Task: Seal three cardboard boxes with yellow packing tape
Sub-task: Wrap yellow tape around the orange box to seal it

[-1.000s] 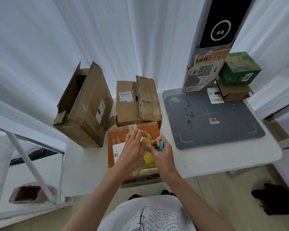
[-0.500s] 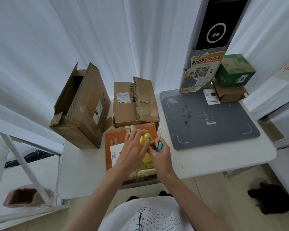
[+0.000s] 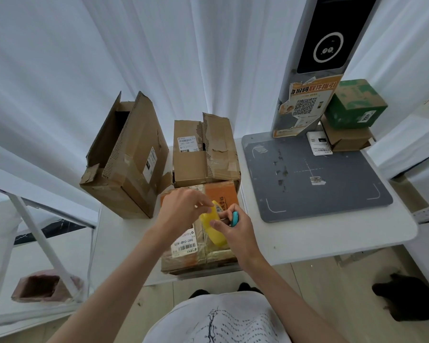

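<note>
Yellow packing tape sits right between both hands, just above the nearest box. The left hand curls its fingers over the top of the roll, and the right hand pinches the roll's near side with thumb and forefinger while a small blue cutter is tucked in the same fist. Below them lies the orange-topped box, flaps down, a white shipping label on its lid, its near end hanging over the front edge of the white table. Behind it, touching, stands a brown box with torn flaps folded loosely shut. To the left, a tall carton stands with its top open; whatever is inside stays dark and cannot be made out. Bare tabletop shows left of the near box. On the right, a grey scale platform fills most of the table up to its rounded corner, with a green box stacked on a small brown box at the far right. White curtains close off the back.
</note>
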